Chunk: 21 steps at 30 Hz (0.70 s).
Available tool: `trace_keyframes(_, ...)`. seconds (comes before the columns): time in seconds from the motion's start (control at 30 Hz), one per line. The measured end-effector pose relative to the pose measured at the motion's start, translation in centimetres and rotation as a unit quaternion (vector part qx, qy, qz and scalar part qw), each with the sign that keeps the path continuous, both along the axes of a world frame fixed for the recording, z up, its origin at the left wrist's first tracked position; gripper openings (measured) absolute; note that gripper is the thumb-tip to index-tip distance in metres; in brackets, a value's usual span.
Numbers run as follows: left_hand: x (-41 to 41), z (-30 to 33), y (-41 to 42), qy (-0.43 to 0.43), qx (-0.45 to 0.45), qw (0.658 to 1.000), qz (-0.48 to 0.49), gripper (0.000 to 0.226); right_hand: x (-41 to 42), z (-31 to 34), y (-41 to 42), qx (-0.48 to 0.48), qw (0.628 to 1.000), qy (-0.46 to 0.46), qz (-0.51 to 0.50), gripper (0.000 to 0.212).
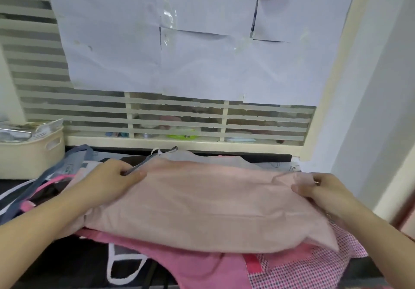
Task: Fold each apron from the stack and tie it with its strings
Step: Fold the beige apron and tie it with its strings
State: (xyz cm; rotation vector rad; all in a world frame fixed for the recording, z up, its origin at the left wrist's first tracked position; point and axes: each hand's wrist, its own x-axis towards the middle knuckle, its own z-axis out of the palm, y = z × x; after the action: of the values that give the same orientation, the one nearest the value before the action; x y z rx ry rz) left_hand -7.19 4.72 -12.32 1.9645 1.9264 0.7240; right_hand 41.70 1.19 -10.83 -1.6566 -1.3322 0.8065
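Observation:
A pale pink apron (208, 205) lies folded into a wide band on top of the stack, across the middle of the view. My left hand (112, 180) pinches its upper left edge together with a grey string (155, 156) that runs up and away to the right. My right hand (323, 189) pinches the apron's upper right corner between thumb and fingers. Under it lie a brighter pink apron (202, 264) and a pink checked one (314, 268). More aprons with grey and pink straps (56, 176) are heaped at the left.
A cream plastic basket (29, 151) with packets stands at the back left. A slatted cream window frame (179, 120) covered with white paper sheets rises right behind the stack. A white wall (377, 109) closes the right side. The surface beneath is dark.

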Motion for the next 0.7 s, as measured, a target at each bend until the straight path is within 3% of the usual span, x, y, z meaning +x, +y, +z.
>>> trace_keyframes(0.23, 0.9, 0.4, 8.5, 0.059, 0.014, 0.998, -0.015, 0.049, 0.6, -1.1, 8.5, 0.067, 0.988, -0.129, -0.05, 0.01)
trace_keyframes(0.37, 2.0, 1.2, 12.1, 0.192, 0.095, 0.977, 0.003, 0.041, 1.4, -1.8, 13.0, 0.074, 0.981, -0.163, -0.073, 0.01)
trace_keyframes(0.5, 3.1, -1.9, 14.6, 0.264, 0.085, 0.96, 0.018, 0.034, 1.8, -3.5, 14.5, -0.052, 0.981, -0.165, -0.085, 0.025)
trace_keyframes(0.6, 2.9, -5.5, 15.6, 0.325, 0.041, 0.945, -0.008, 0.039, 2.6, -3.6, 11.5, -0.144, 0.985, -0.079, -0.047, 0.028)
trace_keyframes(0.7, 3.0, -6.9, 15.7, 0.322, 0.026, 0.946, -0.003, 0.043, 3.2, -3.5, 7.3, -0.201, 0.977, -0.066, -0.003, 0.024)
